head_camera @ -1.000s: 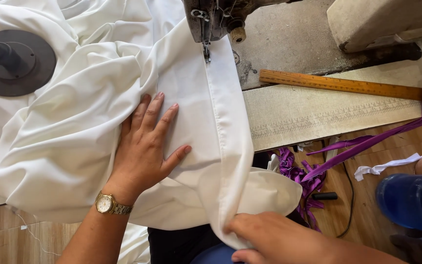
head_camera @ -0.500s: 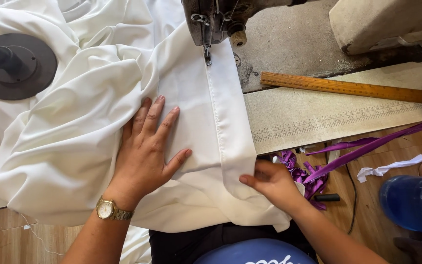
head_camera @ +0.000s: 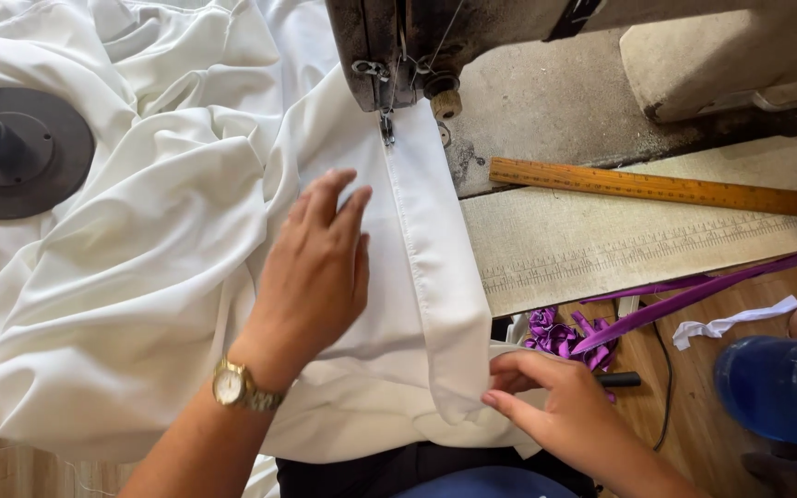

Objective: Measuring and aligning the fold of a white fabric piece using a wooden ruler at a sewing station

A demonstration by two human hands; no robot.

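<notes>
White fabric (head_camera: 140, 277) heaped on table, folded hem under sewing machine (head_camera: 398, 46) needle. Left hand (head_camera: 320, 267) flat on fabric, grip spread. Right hand (head_camera: 555, 406) grip pinching hem's lower end at table edge. Wooden ruler (head_camera: 648, 186) to the right, purple scraps (head_camera: 555, 334) near right hand.

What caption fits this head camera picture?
Left hand flat on white fabric at a sewing machine, right hand pinching the folded hem.

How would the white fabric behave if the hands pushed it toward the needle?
The white fabric would probably bunch, not slide flat: it already lies in deep soft folds. It looks thin and floppy, draping over the table edge by the right hand.
</notes>
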